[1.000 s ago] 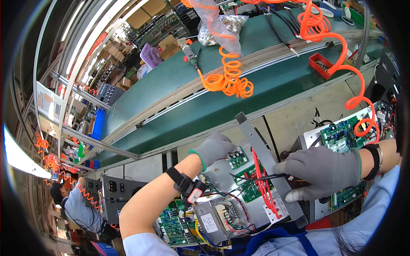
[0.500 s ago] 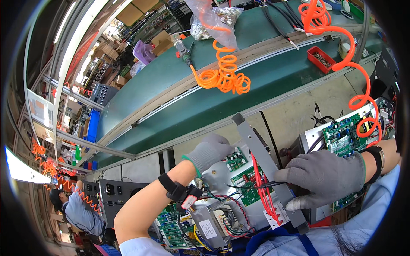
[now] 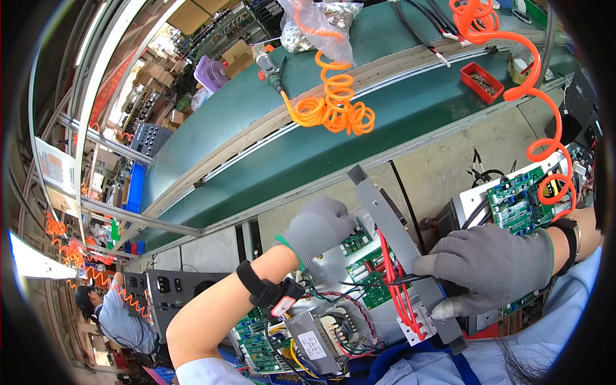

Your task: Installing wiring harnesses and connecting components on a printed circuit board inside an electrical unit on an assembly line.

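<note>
Open grey metal chassis [image 3: 333, 269] packed with green circuit boards lies low in the middle of the view, on the pale workbench [image 3: 443, 167], under both gloved hands. Right hand [image 3: 487, 266], in a grey knit glove, lies flat with curled fingers over the long grey metal bracket [image 3: 398, 237] that crosses the chassis slantwise, pressing on it beside a bundle of red wires [image 3: 394, 282]; whether the fingers close round anything cannot be told. Left hand [image 3: 319, 228], gloved alike, rests knuckles-up on the chassis's far edge, fingers bent, its grasp hidden; a black wrist strap [image 3: 260, 289] circles its forearm. Just right stands a second green circuit board [image 3: 516, 202]. Beyond runs a green conveyor belt [image 3: 256, 109] carrying a coiled orange air hose [image 3: 333, 109], a small red tray [image 3: 481, 82] and a clear plastic bag [image 3: 314, 22].
</note>
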Action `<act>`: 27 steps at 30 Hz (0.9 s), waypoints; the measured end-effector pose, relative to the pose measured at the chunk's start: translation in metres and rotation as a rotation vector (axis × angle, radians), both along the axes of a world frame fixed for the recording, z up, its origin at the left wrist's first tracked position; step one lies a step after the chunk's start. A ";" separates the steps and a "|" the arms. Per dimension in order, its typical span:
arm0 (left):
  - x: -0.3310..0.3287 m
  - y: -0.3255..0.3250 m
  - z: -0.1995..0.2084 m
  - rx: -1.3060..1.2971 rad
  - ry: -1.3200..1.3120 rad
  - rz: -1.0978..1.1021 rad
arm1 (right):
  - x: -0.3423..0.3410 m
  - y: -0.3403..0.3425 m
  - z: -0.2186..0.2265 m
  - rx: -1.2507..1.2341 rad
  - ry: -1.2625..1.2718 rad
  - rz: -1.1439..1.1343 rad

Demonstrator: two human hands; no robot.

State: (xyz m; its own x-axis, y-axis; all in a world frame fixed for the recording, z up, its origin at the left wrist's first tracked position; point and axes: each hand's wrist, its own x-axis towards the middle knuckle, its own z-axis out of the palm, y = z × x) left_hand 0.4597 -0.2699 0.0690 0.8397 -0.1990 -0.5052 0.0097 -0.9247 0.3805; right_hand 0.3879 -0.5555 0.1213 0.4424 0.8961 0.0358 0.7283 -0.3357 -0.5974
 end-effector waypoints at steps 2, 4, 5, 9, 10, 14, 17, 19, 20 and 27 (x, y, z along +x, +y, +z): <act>0.000 0.000 0.000 0.030 -0.054 -0.046 | 0.000 0.000 0.001 -0.002 0.003 0.008; 0.005 0.003 -0.002 -0.116 0.117 0.137 | 0.000 0.000 0.000 -0.005 0.008 0.005; 0.005 0.003 -0.001 -0.117 0.117 0.137 | 0.000 0.000 0.000 -0.007 0.013 0.002; 0.003 0.002 0.001 -0.092 0.119 0.118 | 0.000 0.000 0.001 -0.019 0.018 0.005; 0.002 0.001 0.000 -0.049 0.077 0.089 | 0.000 0.000 0.000 -0.005 0.018 0.009; -0.003 -0.007 0.001 0.064 -0.083 -0.055 | -0.001 0.001 0.001 0.011 0.004 0.005; 0.003 -0.007 0.001 0.009 0.032 0.081 | -0.002 0.002 0.000 0.001 -0.004 -0.003; 0.006 -0.007 0.000 -0.037 0.102 0.161 | -0.002 0.002 0.001 -0.001 0.002 -0.002; 0.004 -0.009 0.000 -0.037 0.101 0.163 | -0.002 0.002 0.002 -0.003 0.010 -0.002; 0.008 -0.017 0.003 0.101 0.061 0.029 | -0.004 0.001 0.000 0.015 -0.002 -0.019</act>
